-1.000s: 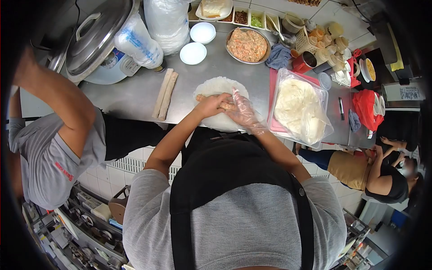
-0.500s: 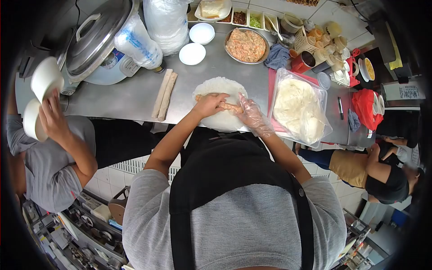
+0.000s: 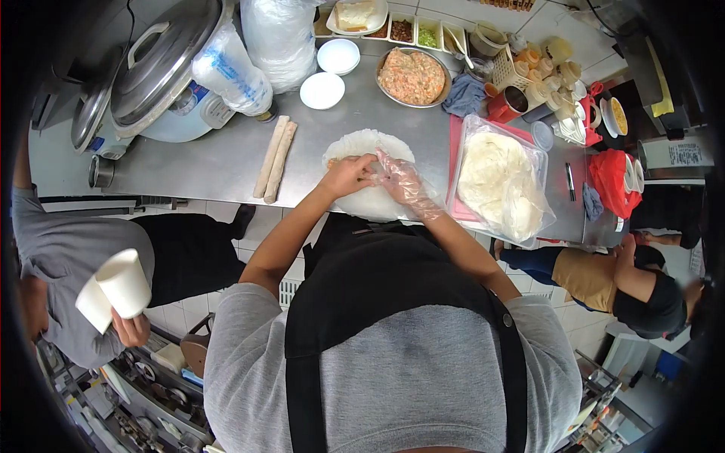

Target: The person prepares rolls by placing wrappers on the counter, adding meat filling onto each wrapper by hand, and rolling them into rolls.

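A round stack of thin white wrappers (image 3: 374,141) lies near the front edge of the steel counter. Over its left part my left hand (image 3: 349,175) is bent, its fingertips pressed together on the filling, of which a bit of orange shows beside the wrist side. My right hand (image 3: 402,181), in a clear plastic glove, meets it at the middle of the wrappers, fingers closed round the filling's right end, mostly hidden. Two long pale rolls (image 3: 276,160) lie side by side to the left. A metal bowl of orange-pink filling (image 3: 411,76) stands behind the wrappers.
Right of the wrappers, a clear tray holds pale dough (image 3: 498,177) on a red board. White bowls (image 3: 322,90), a blue cloth (image 3: 467,94) and bottles stand behind. A person at left holds white containers (image 3: 123,283); other people are at far right.
My right hand has moved left toward my left hand, and the filling strip seen between them is now mostly covered. The person at left has lowered the white containers away from the counter.
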`<control>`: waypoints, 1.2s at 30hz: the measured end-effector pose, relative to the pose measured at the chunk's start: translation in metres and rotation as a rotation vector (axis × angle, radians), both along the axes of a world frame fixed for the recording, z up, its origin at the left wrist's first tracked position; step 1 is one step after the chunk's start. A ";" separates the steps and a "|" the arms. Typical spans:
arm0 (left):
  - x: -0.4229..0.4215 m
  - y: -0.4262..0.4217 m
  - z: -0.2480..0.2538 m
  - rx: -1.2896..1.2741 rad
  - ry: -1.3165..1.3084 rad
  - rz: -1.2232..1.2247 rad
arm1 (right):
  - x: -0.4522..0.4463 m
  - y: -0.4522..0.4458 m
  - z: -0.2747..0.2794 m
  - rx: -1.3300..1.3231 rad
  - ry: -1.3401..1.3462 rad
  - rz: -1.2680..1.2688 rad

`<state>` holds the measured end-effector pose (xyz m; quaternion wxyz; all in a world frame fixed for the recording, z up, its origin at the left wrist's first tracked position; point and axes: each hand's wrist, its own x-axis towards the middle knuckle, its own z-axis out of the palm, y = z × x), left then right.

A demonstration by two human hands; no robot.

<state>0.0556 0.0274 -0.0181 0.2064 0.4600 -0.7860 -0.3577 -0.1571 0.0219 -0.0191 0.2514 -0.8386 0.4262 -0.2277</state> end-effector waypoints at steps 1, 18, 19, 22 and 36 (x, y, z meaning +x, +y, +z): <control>0.002 0.000 0.005 -0.003 -0.002 0.006 | 0.002 -0.003 0.001 0.034 0.075 0.006; 0.013 0.007 0.004 -0.127 -0.054 -0.043 | -0.019 0.011 0.013 -0.011 0.105 0.041; 0.014 0.007 0.004 -0.126 -0.054 -0.046 | -0.022 0.013 0.019 -0.057 0.069 0.016; 0.013 0.006 0.009 -0.113 -0.066 -0.053 | -0.039 0.010 0.010 0.089 0.029 0.037; -0.027 0.004 0.002 -0.435 -0.283 -0.030 | -0.045 0.021 0.045 0.204 -0.117 -0.175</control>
